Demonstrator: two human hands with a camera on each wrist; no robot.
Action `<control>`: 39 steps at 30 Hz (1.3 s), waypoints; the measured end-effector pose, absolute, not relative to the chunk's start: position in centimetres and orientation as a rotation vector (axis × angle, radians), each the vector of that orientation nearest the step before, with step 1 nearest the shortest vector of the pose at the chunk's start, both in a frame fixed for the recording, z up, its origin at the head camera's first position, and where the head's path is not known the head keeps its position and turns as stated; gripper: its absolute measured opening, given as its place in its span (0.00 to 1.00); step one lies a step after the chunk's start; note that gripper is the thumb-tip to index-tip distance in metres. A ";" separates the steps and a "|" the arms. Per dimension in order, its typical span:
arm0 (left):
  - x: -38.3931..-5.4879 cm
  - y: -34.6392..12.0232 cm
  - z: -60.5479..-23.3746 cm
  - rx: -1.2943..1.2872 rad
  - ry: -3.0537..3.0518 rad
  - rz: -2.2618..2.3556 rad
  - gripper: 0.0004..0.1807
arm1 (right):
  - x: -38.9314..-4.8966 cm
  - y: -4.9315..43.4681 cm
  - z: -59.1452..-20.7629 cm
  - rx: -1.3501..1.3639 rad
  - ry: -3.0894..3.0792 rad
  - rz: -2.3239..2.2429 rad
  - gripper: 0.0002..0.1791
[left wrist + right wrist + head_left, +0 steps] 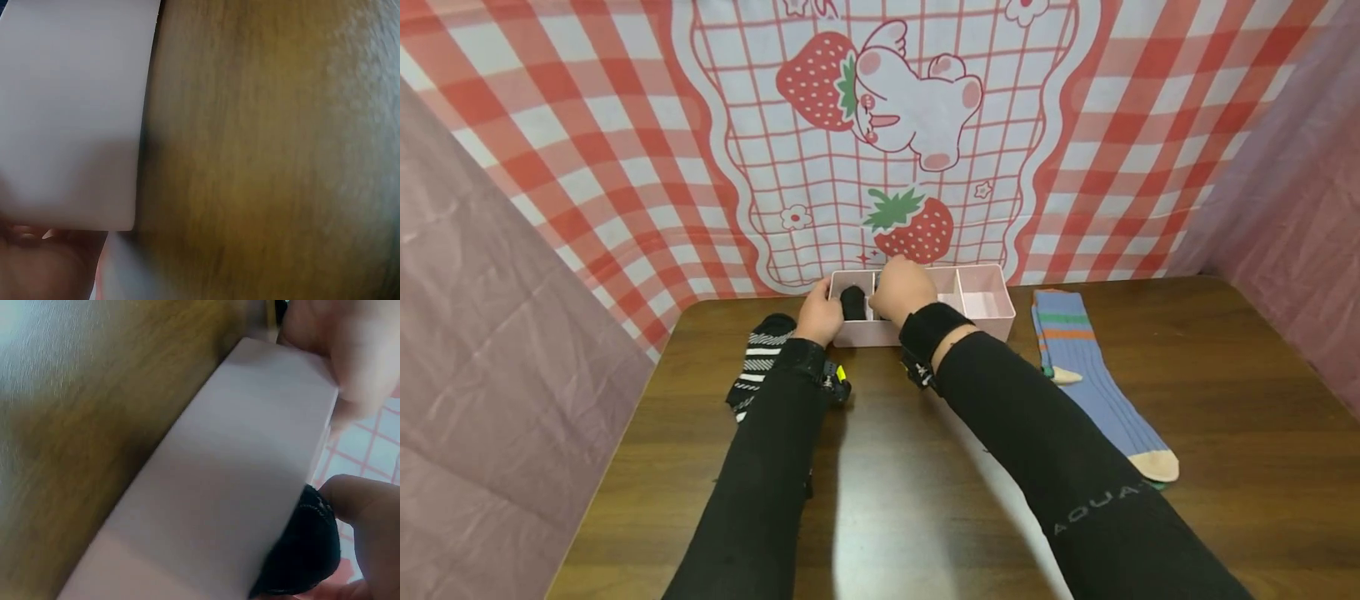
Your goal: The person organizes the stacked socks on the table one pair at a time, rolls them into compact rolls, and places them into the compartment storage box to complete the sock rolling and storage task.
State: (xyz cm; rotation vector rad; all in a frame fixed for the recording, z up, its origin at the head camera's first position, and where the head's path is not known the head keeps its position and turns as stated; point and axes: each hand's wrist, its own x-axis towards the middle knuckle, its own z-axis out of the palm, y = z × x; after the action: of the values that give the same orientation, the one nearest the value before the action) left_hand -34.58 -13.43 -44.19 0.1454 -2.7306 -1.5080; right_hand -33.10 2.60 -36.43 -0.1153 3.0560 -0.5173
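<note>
A pale pink divided box (867, 335) stands against the back of the table. My left hand (820, 317) grips its left end, fingertips around the corner in the left wrist view. In the leftmost compartment sits a rolled black sock (852, 303). My right hand (904, 290) is over the neighbouring compartment, its fingers curled. From the right wrist view, a dark rolled sock (300, 550) sticks up above the box's rim, between the right thumb (369, 500) and a finger below. The compartments at the right end show bare pink walls.
A black sock with white stripes (760, 362) lies left of the box, partly behind the left sleeve. Blue socks with green and orange bands (1090, 375) lie to the right. Behind the table hangs a red checked cloth (1120, 125) with strawberries.
</note>
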 end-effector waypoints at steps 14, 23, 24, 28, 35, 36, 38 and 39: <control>-34.3 -13.1 -44.0 0.157 -2.739 -1.514 0.28 | -34.1 2.0 -37.8 -0.139 3.020 -0.500 0.41; -34.2 -13.3 -43.9 0.161 -2.742 -1.502 0.28 | -34.5 2.4 -38.3 -0.311 2.977 -0.472 0.18; -34.2 -13.3 -43.9 0.167 -2.748 -1.499 0.28 | -34.4 2.3 -38.3 -0.348 2.952 -0.434 0.14; -34.1 -13.2 -44.1 0.188 -2.754 -1.509 0.27 | -33.6 2.0 -38.0 -0.459 2.870 -0.259 0.13; -34.0 -13.1 -44.1 0.195 -2.750 -1.525 0.27 | -32.9 2.2 -38.3 -0.450 2.930 -0.035 0.20; -34.0 -13.1 -44.1 0.188 -2.747 -1.522 0.27 | -32.9 2.3 -38.5 -0.454 2.938 -0.027 0.21; -34.1 -13.2 -44.1 0.176 -2.745 -1.520 0.27 | -32.9 2.5 -38.8 -0.460 2.954 -0.028 0.21; -34.2 -13.3 -44.1 0.170 -2.744 -1.518 0.27 | -32.9 2.7 -38.9 -0.463 2.964 -0.027 0.21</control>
State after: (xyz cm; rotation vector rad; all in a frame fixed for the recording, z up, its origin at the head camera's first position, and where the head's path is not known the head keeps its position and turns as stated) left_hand -34.23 -13.31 -44.10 0.1698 -2.7442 -1.5183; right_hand -32.89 2.67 -38.94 -0.4625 2.9645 -0.0271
